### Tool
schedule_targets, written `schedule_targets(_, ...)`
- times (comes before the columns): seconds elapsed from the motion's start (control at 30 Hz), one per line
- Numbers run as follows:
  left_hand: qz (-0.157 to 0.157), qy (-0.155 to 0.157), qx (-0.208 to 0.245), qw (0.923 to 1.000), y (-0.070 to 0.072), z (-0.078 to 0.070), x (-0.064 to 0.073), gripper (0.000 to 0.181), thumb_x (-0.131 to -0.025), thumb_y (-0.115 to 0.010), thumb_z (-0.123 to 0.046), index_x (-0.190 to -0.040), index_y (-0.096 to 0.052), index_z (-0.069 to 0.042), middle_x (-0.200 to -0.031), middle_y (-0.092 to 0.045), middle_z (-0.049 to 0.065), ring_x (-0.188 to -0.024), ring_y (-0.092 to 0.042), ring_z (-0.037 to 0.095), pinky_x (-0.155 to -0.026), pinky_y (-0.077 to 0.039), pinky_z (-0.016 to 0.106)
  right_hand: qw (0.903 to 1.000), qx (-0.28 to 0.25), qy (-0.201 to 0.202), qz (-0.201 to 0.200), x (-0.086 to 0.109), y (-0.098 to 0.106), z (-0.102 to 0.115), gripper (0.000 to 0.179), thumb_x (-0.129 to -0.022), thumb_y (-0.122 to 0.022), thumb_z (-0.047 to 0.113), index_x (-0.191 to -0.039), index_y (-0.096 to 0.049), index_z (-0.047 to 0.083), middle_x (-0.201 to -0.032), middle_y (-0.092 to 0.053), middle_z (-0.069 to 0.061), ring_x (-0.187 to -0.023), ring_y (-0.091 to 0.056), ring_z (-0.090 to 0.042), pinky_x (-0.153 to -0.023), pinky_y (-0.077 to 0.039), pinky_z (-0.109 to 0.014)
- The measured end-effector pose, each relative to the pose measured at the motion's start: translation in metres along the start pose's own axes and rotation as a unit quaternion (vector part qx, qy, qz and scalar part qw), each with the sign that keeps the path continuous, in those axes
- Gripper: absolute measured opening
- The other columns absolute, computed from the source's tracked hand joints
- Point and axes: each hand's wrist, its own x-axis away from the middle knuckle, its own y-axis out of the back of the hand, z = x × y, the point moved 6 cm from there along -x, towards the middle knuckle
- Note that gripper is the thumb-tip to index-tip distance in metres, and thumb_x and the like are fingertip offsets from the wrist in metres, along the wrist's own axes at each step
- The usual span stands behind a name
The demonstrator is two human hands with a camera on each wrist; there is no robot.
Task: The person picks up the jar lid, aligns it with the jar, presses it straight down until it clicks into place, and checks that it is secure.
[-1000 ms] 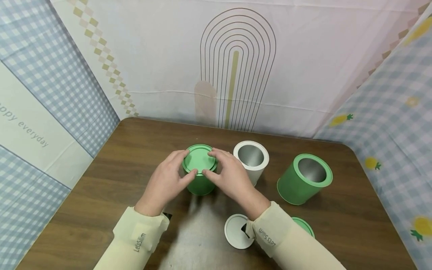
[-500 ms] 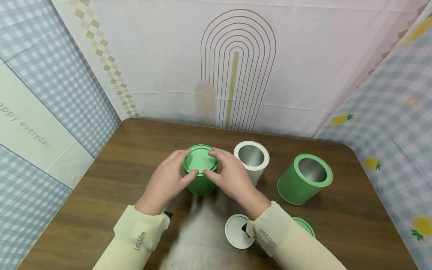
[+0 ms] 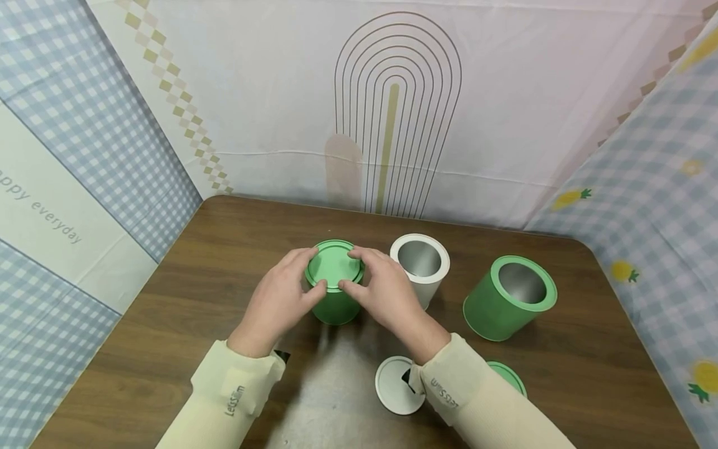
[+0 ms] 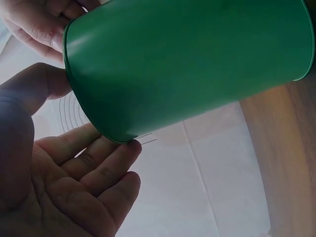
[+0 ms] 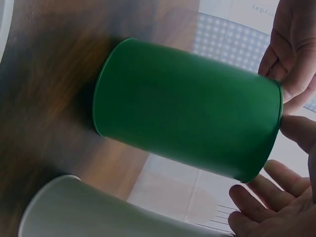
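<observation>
A green can [image 3: 336,308] stands upright on the table, a round green lid [image 3: 335,265] on its top. My left hand [image 3: 278,298] holds the lid's left edge, thumb at the front and fingers round the far side. Opposite it, my right hand [image 3: 391,298] holds the right edge in the same way, the two thumbs nearly meeting at the front. In the left wrist view, thumb and fingertips lie right at the rim of the green can [image 4: 187,59]. The right wrist view has its side [image 5: 190,108] in full, the fingers spread at its top end.
Close to my right hand stands an uncovered white can [image 3: 429,290]. Another uncovered green can [image 3: 493,308] is farther right. A white lid [image 3: 392,386] lies by my right cuff, and a second green lid [image 3: 509,376] is partly under the sleeve. Curtains line the table's [image 3: 224,249] back.
</observation>
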Motion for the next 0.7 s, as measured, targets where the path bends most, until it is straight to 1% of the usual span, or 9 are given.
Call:
schedule_targets(0.07, -0.001, 0.002, -0.001, 1.0000, 0.000, -0.001, 0.000, 0.058, -0.089, -0.072, -0.024, -0.139, -0.055, 0.001, -0.137, -0.059, 0.012, -0.111, -0.064, 0.028, -0.092, -0.054, 0.046, 1.0000, 0.002, -0.004, 0.005, -0.002, 0.001, 0.000, 0.053, -0.085, -0.081, 0.030, -0.131, -0.065, 0.010, -0.134, -0.064, -0.005, -0.126, -0.058, -0.025, -0.105, -0.046, -0.043)
schedule_targets(0.17, -0.001, 0.006, -0.001, 1.0000, -0.001, -0.001, -0.001, 0.059, -0.088, -0.073, -0.024, -0.139, -0.056, 0.001, -0.137, -0.059, 0.013, -0.110, -0.064, 0.028, -0.091, -0.054, 0.046, 0.9998, -0.005, -0.008, 0.017, -0.005, 0.001, 0.000, 0.053, -0.084, -0.082, 0.029, -0.130, -0.065, 0.011, -0.129, -0.065, -0.003, -0.114, -0.063, -0.023, -0.098, -0.049, -0.041)
schedule_targets(0.3, 0.004, 0.012, -0.007, 0.9999, 0.000, -0.004, -0.004, 0.058, -0.087, -0.073, -0.023, -0.138, -0.056, 0.001, -0.132, -0.061, 0.012, -0.104, -0.065, 0.026, -0.087, -0.055, 0.044, 0.9989, -0.012, -0.016, 0.043, -0.010, 0.002, 0.003, 0.051, -0.083, -0.083, 0.027, -0.129, -0.066, 0.012, -0.124, -0.062, -0.002, -0.103, -0.062, -0.021, -0.091, -0.051, -0.038)
schedule_targets(0.43, 0.020, 0.012, -0.019, 0.9996, 0.000, -0.008, -0.009, 0.057, -0.088, -0.072, -0.023, -0.137, -0.057, 0.001, -0.125, -0.061, 0.011, -0.090, -0.063, 0.022, -0.077, -0.055, 0.040, 0.9981, 0.011, -0.019, 0.057, -0.016, 0.006, 0.006, 0.050, -0.082, -0.084, 0.027, -0.127, -0.067, 0.013, -0.121, -0.061, -0.004, -0.105, -0.061, -0.023, -0.091, -0.051, -0.038)
schedule_targets(0.5, 0.030, 0.012, -0.023, 0.9992, -0.001, -0.010, -0.011, 0.057, -0.089, -0.071, -0.023, -0.137, -0.056, 0.001, -0.123, -0.061, 0.011, -0.086, -0.061, 0.020, -0.074, -0.054, 0.038, 0.9976, 0.020, -0.022, 0.063, -0.017, 0.007, 0.006, 0.050, -0.082, -0.084, 0.028, -0.127, -0.067, 0.013, -0.120, -0.061, -0.004, -0.105, -0.061, -0.023, -0.092, -0.051, -0.039)
schedule_targets(0.6, 0.038, 0.017, -0.027, 0.9988, -0.003, -0.009, -0.011, 0.056, -0.089, -0.070, -0.023, -0.138, -0.056, 0.002, -0.123, -0.061, 0.012, -0.085, -0.061, 0.020, -0.074, -0.054, 0.037, 0.9971, 0.023, -0.023, 0.069, -0.018, 0.008, 0.004, 0.053, -0.082, -0.085, 0.029, -0.129, -0.065, 0.012, -0.122, -0.062, -0.004, -0.107, -0.062, -0.023, -0.093, -0.051, -0.039)
schedule_targets(0.7, 0.032, 0.020, -0.020, 0.9991, -0.003, -0.008, -0.010, 0.056, -0.089, -0.070, -0.023, -0.138, -0.056, 0.001, -0.126, -0.061, 0.012, -0.090, -0.062, 0.022, -0.077, -0.054, 0.039, 0.9973, 0.024, -0.018, 0.067, -0.019, 0.008, 0.003, 0.056, -0.082, -0.084, 0.030, -0.131, -0.064, 0.011, -0.125, -0.063, -0.003, -0.111, -0.062, -0.022, -0.095, -0.051, -0.039)
